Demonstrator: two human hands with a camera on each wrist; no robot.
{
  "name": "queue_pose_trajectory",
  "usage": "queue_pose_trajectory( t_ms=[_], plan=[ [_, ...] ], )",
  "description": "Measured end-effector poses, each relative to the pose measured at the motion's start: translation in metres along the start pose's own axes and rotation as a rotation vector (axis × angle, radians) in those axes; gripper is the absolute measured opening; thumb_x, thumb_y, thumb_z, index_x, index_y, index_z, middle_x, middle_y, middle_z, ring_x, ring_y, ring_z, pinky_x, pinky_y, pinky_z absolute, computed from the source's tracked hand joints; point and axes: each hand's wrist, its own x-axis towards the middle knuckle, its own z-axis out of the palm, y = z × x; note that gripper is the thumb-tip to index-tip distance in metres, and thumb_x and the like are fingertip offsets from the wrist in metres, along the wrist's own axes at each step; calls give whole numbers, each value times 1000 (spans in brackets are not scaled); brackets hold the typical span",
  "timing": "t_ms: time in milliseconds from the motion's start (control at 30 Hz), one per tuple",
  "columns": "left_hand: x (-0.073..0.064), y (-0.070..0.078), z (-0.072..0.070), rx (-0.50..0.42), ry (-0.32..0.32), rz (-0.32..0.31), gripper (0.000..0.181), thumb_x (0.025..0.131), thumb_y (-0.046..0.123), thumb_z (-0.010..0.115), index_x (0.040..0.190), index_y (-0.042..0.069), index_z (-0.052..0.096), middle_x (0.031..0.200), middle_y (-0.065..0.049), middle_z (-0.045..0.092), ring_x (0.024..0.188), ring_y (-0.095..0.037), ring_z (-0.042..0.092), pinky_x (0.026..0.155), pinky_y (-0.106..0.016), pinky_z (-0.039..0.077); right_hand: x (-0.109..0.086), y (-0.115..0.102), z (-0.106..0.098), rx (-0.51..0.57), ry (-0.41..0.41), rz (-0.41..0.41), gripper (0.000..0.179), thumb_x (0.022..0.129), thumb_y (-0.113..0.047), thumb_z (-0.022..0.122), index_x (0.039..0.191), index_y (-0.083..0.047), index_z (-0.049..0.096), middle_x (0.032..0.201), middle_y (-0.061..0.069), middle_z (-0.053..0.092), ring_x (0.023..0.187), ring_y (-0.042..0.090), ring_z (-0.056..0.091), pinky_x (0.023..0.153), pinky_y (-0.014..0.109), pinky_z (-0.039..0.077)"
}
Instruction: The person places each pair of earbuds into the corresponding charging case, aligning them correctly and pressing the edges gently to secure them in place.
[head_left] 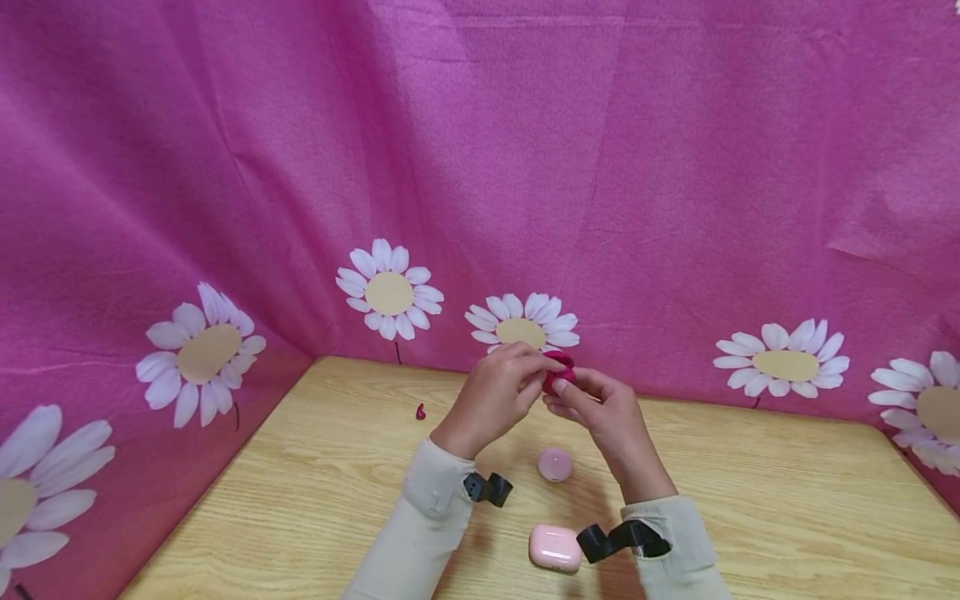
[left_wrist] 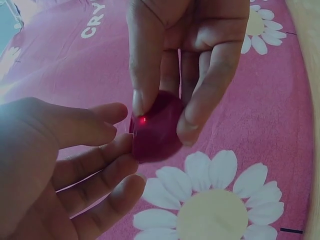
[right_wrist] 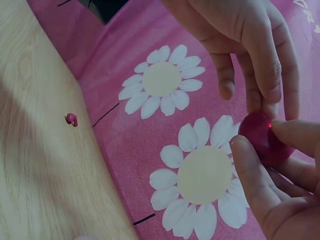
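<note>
My right hand (head_left: pixel 600 408) pinches a small dark-magenta earbud case (left_wrist: pixel 160 130) between thumb and fingers, lifted above the table. In the head view the case's lid looks raised, and a tiny red light glows on its shell in both wrist views. From the other side comes my left hand (head_left: pixel 495 392), fingers extended, with fingertips right at the case's edge; nothing shows between its thumb and index finger. A magenta earbud (head_left: pixel 421 412) lies on the table to the left of the hands, seen too in the right wrist view.
On the wooden table (head_left: pixel 337 500), a round pale-pink disc-shaped item (head_left: pixel 555 464) sits below the hands. Nearer the front lies a glossy pink earbud case (head_left: pixel 555 547), beside the right wrist's black camera mount (head_left: pixel 622 540). A pink flowered cloth (head_left: pixel 637 208) hangs behind and around the table.
</note>
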Motion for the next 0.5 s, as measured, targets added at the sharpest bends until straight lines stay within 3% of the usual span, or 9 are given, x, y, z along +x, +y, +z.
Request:
queue_pose_trajectory(
  t_ms=[300, 500],
  plan=[
    [-1, -11, -8, -7, 42, -30, 18, 89, 6, 67, 104, 15, 75, 99, 3, 66, 89, -10, 57, 74, -21, 49, 1, -2, -2, 56, 18, 16, 37, 95, -8, 60, 125, 13, 53, 108, 18, 64, 88, 21, 71, 83, 35, 54],
    [-4, -22, -18, 11, 72, -83, 18, 89, 5, 66, 103, 13, 74, 102, 1, 68, 94, -13, 61, 79, -27, 51, 1, -2, -3, 82, 20, 32, 38, 94, -6, 61, 124, 15, 51, 105, 16, 65, 87, 21, 71, 83, 35, 54]
  ],
)
